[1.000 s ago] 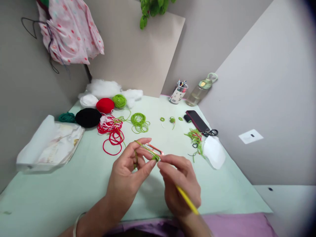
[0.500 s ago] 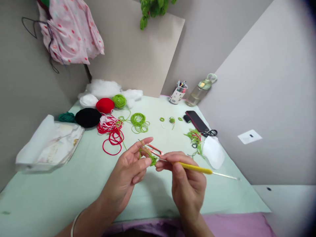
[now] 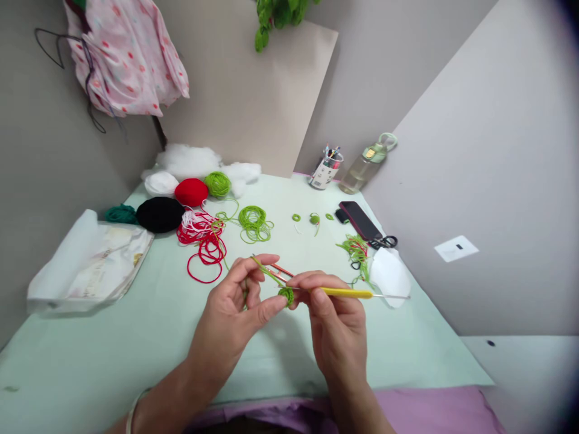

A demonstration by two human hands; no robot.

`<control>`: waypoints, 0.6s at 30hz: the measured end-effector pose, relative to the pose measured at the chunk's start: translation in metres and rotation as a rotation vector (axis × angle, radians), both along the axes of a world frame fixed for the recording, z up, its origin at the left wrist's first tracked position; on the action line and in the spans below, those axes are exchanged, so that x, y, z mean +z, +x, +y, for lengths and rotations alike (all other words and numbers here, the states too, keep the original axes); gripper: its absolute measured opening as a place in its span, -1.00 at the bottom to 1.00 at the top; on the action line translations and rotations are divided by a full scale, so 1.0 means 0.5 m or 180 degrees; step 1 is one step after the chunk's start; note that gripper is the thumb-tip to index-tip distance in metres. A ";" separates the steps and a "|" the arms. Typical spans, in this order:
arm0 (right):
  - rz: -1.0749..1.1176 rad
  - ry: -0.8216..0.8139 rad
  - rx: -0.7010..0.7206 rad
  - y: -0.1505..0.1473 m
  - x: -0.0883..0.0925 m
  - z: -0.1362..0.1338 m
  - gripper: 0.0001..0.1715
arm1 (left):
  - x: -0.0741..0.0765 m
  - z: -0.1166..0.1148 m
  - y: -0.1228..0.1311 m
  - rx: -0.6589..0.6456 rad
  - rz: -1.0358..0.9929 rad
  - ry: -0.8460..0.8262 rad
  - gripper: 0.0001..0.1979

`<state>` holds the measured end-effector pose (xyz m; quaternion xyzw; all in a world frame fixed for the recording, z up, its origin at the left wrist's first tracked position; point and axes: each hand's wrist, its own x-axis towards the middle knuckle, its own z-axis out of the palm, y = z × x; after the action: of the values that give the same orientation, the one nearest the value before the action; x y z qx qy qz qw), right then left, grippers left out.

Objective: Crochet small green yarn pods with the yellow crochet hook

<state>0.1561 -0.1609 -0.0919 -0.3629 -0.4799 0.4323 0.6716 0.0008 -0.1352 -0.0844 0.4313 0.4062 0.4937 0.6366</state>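
My right hand is closed on the yellow handle of a crochet hook, whose metal tip points left. A small green crochet piece sits between my two hands at the tip. My left hand pinches that piece by its left edge with the thumb, and green yarn runs over its raised index finger. An orange-red object lies on the table just behind the fingers, partly hidden by them.
Behind my hands lie loose green yarn, red yarn and small green pieces. Yarn balls and white stuffing stand back left. At right are a phone, scissors and a bottle.
My right hand has shifted slightly left, and the hook has turned closer to level. My left fingers have curled in more, and the green piece has moved a little right.
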 end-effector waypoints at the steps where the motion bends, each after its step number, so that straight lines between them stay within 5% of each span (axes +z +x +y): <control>1: -0.0023 0.0014 -0.0002 0.000 0.000 -0.001 -0.80 | 0.000 0.001 -0.003 0.0124 0.0179 0.0240 -0.58; 4: -0.0050 0.0077 -0.0003 -0.001 0.000 -0.001 -0.80 | 0.001 0.005 -0.009 0.0363 0.0574 0.1053 -0.58; 7: -0.0039 0.0150 -0.0021 -0.003 0.002 0.001 -0.81 | 0.000 0.007 -0.008 0.0224 0.0607 0.1191 -0.58; 13: -0.0329 0.0275 -0.0259 -0.009 0.001 0.002 -0.79 | 0.004 0.001 0.010 -0.0236 -0.0313 0.0053 -0.37; 18: -0.2305 0.1259 -0.1361 -0.015 -0.022 -0.013 -0.61 | 0.005 -0.006 0.023 -0.0394 -0.1225 -0.0860 -0.36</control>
<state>0.1485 -0.1672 -0.1029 -0.4463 -0.6712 0.0298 0.5912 0.0126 -0.1383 -0.0817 0.2642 0.3125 0.4681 0.7832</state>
